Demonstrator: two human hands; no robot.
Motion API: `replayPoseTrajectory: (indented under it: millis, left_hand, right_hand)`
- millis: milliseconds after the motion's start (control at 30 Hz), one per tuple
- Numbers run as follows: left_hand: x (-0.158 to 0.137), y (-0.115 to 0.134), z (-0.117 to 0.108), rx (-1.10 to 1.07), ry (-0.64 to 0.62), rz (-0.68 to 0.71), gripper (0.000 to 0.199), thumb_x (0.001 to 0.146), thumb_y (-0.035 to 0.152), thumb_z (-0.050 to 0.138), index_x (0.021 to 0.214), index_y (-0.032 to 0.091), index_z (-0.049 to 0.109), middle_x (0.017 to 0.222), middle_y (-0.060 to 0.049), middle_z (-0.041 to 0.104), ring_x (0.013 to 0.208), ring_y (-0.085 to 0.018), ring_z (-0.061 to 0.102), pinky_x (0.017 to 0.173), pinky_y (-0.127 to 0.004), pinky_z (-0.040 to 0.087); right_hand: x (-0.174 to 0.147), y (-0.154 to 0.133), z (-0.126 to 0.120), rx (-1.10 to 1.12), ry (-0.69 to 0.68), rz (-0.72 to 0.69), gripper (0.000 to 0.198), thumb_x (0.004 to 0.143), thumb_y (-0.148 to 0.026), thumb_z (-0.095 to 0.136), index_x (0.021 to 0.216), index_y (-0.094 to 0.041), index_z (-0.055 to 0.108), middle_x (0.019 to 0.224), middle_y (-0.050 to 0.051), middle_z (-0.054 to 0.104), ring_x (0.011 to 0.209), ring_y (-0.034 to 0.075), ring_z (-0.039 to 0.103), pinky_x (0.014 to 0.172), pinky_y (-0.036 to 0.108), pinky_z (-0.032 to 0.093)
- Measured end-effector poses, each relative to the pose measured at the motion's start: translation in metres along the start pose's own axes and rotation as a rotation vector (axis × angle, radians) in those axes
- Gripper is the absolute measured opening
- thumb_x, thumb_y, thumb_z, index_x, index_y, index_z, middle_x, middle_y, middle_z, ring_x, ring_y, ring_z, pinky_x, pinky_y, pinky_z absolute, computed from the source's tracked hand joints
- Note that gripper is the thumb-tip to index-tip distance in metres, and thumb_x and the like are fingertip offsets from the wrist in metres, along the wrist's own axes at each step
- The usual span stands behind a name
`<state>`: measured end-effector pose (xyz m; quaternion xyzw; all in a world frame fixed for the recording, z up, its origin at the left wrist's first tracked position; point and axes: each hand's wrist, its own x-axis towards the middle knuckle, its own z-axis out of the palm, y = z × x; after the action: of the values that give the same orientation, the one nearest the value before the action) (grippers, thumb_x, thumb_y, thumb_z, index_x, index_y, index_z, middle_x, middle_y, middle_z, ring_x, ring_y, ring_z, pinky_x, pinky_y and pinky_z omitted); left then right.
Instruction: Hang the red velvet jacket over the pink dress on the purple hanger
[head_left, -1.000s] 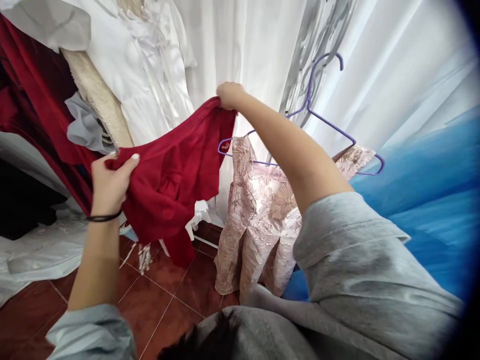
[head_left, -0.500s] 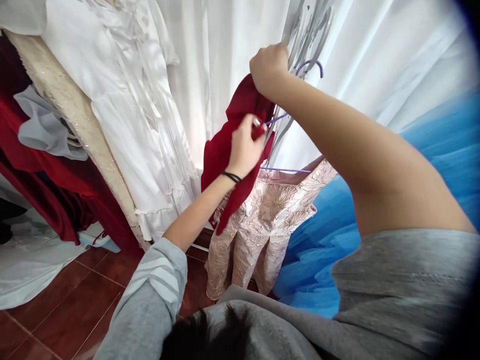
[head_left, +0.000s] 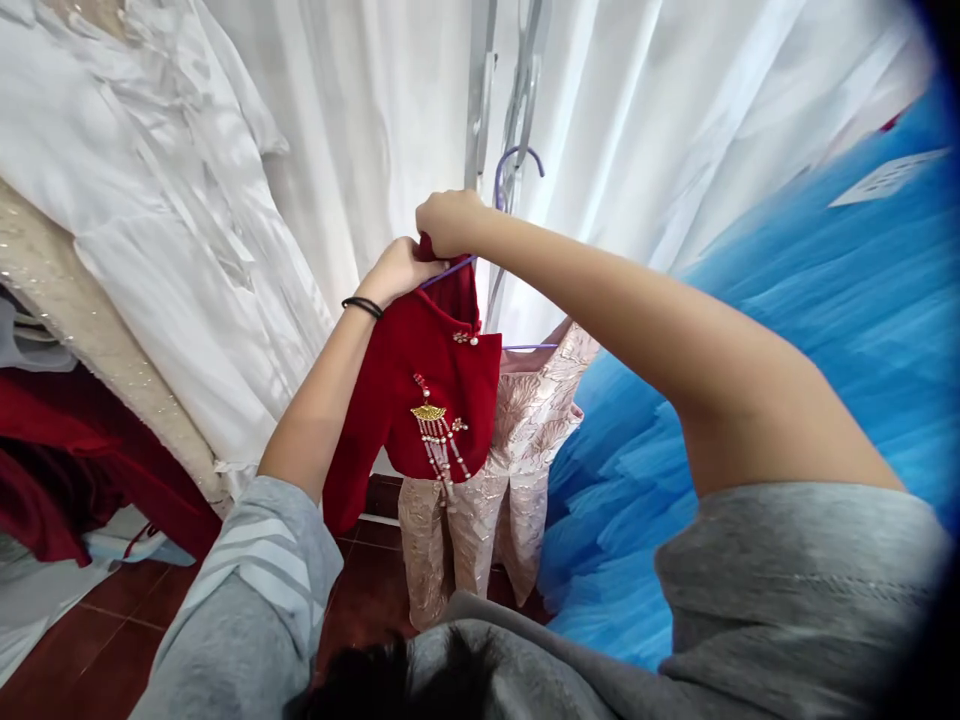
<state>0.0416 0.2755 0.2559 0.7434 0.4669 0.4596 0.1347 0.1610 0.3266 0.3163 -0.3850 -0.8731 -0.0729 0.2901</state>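
Observation:
A red jacket (head_left: pixel 442 370) with a stand collar hangs half on a purple hanger (head_left: pixel 504 168). Pearl trim and a gold tassel brooch (head_left: pixel 429 412) decorate its front. My left hand (head_left: pixel 401 272) grips the jacket's shoulder, thumb lying by the hanger's arm. Just above it, my right hand (head_left: pixel 452 220) is closed round red cloth near the collar; its fingertips are hidden. Behind the jacket hangs a pale pink floral brocade dress (head_left: pixel 536 420).
Left of me hang a white satin dress (head_left: pixel 187 230) and a beige sequinned garment (head_left: pixel 105 335). A blue tulle skirt (head_left: pixel 787 330) spreads at right. White curtains (head_left: pixel 352 100) and a metal rack (head_left: pixel 480 110) stand behind; red tiles (head_left: pixel 367 590) cover the floor.
The jacket has turned so its decorated front faces me. Both hands have shifted left in view and come close together at its shoulder. The view has turned slightly right.

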Motion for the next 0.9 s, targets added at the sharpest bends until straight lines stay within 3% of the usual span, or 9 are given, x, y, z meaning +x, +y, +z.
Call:
replayPoseTrajectory:
  millis: [100, 233, 300, 400, 533, 600, 733, 800, 900]
  left_hand:
    - [-0.001, -0.003, 0.0, -0.019, 0.031, -0.016, 0.038, 0.061, 0.034, 0.083, 0.089, 0.015, 0.064, 0.088, -0.007, 0.068, 0.101, -0.029, 0.062, 0.096, -0.042, 0.049]
    - [-0.01, -0.003, -0.013, -0.241, -0.325, -0.057, 0.041, 0.062, 0.04, 0.082, 0.094, 0.017, 0.07, 0.093, -0.007, 0.073, 0.101, -0.028, 0.066, 0.095, -0.041, 0.052]
    - [-0.009, -0.003, -0.02, -0.297, -0.49, -0.083, 0.044, 0.055, 0.039, 0.087, 0.092, 0.019, 0.072, 0.093, -0.007, 0.075, 0.099, -0.028, 0.068, 0.094, -0.042, 0.053]
    - [0.003, 0.0, -0.02, -0.248, -0.77, -0.189, 0.046, 0.043, 0.032, 0.093, 0.083, 0.019, 0.074, 0.087, -0.008, 0.076, 0.093, -0.03, 0.069, 0.088, -0.045, 0.056]
    - [0.028, 0.009, 0.013, -0.053, -1.176, -0.251, 0.045, 0.047, 0.041, 0.091, 0.084, 0.019, 0.076, 0.084, -0.011, 0.077, 0.088, -0.032, 0.07, 0.082, -0.048, 0.058]
    - [0.038, 0.014, 0.033, 0.057, -1.288, -0.237, 0.053, 0.055, 0.049, 0.086, 0.097, 0.019, 0.076, 0.091, -0.011, 0.077, 0.093, -0.031, 0.07, 0.085, -0.047, 0.059]
    - [0.046, 0.015, 0.055, 0.149, -1.364, -0.156, 0.069, 0.071, 0.058, 0.074, 0.13, 0.022, 0.063, 0.121, -0.012, 0.072, 0.109, -0.028, 0.067, 0.092, -0.042, 0.058]
    - [0.046, 0.013, 0.056, 0.132, -1.373, -0.126, 0.072, 0.075, 0.059, 0.071, 0.136, 0.023, 0.058, 0.13, -0.012, 0.068, 0.112, -0.028, 0.066, 0.092, -0.041, 0.058]
    - [0.045, 0.009, 0.055, 0.106, -1.394, -0.071, 0.072, 0.078, 0.062, 0.067, 0.139, 0.024, 0.055, 0.129, -0.011, 0.069, 0.112, -0.027, 0.066, 0.093, -0.041, 0.058]
  right_hand:
    - [-0.021, -0.022, -0.012, -0.256, -0.075, -0.059, 0.023, 0.083, -0.013, 0.053, 0.067, 0.001, 0.06, 0.094, 0.004, 0.069, 0.122, 0.032, 0.06, 0.106, 0.047, 0.043]
    - [-0.068, -0.027, -0.057, -0.063, -0.136, -0.183, 0.029, 0.08, -0.017, 0.065, 0.106, -0.004, 0.069, 0.102, 0.003, 0.069, 0.108, 0.021, 0.067, 0.1, 0.041, 0.051]
    - [-0.102, 0.002, -0.081, 0.137, -0.022, -0.19, 0.036, 0.081, -0.017, 0.066, 0.117, -0.008, 0.068, 0.1, 0.003, 0.071, 0.097, 0.014, 0.068, 0.095, 0.036, 0.054]
    - [-0.154, 0.078, -0.096, 0.35, 0.144, 0.066, 0.03, 0.085, -0.015, 0.062, 0.111, -0.003, 0.07, 0.076, 0.002, 0.07, 0.068, 0.007, 0.064, 0.073, 0.026, 0.056]
    - [-0.204, 0.159, -0.077, 0.592, -0.068, 0.478, 0.026, 0.075, -0.02, 0.073, 0.094, -0.002, 0.073, 0.059, 0.002, 0.067, 0.048, 0.006, 0.056, 0.047, 0.018, 0.046]
    - [-0.218, 0.17, -0.067, 0.77, -0.251, 0.502, 0.043, 0.073, -0.03, 0.078, 0.107, -0.004, 0.072, 0.063, 0.003, 0.069, 0.049, 0.008, 0.059, 0.047, 0.018, 0.048]
    - [-0.221, 0.158, -0.059, 0.88, -0.821, 0.298, 0.083, 0.069, -0.04, 0.083, 0.139, -0.006, 0.054, 0.103, 0.018, 0.075, 0.083, 0.021, 0.073, 0.07, 0.029, 0.061]
    - [-0.215, 0.149, -0.054, 0.851, -0.855, 0.226, 0.088, 0.073, -0.043, 0.08, 0.146, -0.01, 0.046, 0.122, 0.022, 0.069, 0.098, 0.024, 0.071, 0.078, 0.033, 0.061]
    - [-0.212, 0.135, -0.042, 0.878, -0.769, 0.161, 0.089, 0.078, -0.047, 0.075, 0.153, -0.019, 0.036, 0.141, 0.02, 0.057, 0.117, 0.025, 0.065, 0.091, 0.035, 0.058]
